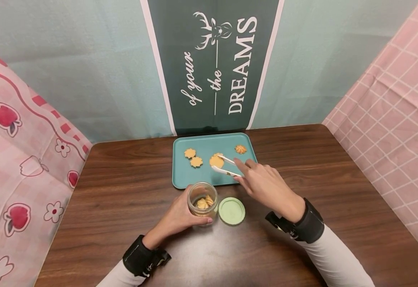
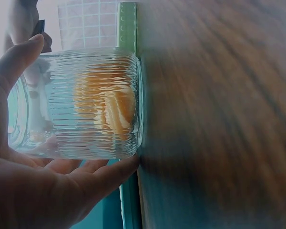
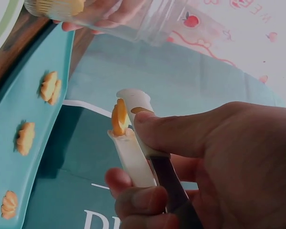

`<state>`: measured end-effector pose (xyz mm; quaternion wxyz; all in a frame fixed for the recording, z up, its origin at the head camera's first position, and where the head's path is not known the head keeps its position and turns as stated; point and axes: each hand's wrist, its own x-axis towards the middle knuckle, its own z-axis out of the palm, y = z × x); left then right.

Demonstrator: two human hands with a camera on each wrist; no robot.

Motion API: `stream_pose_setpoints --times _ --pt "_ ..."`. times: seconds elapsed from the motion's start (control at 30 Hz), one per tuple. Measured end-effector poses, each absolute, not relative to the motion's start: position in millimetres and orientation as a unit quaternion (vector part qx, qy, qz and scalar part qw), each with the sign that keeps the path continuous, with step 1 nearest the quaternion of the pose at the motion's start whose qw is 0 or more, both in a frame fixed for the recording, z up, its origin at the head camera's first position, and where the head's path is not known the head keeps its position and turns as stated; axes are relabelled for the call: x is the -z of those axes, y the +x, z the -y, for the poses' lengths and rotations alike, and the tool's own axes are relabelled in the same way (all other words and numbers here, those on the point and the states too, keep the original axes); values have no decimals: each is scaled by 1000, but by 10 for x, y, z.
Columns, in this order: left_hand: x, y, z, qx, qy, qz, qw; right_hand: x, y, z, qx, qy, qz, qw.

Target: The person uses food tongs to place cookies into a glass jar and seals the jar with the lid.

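Note:
My left hand (image 1: pixel 178 215) grips a ribbed glass jar (image 2: pixel 62 109), its mouth uncovered. Several cookies (image 1: pixel 202 204) lie at the jar's bottom. In my right hand (image 1: pixel 266 185) is a pair of white tongs (image 1: pixel 226 173) with dark handles. Between the tong tips a flower-shaped cookie (image 3: pixel 119 117) stands on edge, held above the teal tray (image 1: pixel 209 178). On the tray lie two cookies at the left, one of them a scalloped cookie (image 1: pixel 196 162), and a swirled cookie (image 1: pixel 240 149) at the right. Another cookie (image 3: pixel 25 138) rests between them in the right wrist view.
A pale green lid (image 1: pixel 232 211) lies on the brown wooden table (image 1: pixel 302 159), just right of the jar. Behind the tray hangs a green cloth (image 1: pixel 209 115) with white lettering. Pink patterned cloths (image 1: pixel 391 119) line both sides.

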<state>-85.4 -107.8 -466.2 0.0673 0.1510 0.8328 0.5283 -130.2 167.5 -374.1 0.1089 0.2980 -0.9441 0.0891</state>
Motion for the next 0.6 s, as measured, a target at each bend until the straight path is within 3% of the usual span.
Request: stream_pose_setpoints --times 0.6 --pt "4663 -852 1078 -523 156 -836 55 3646 -1186 -1696 -89 305 940 122"
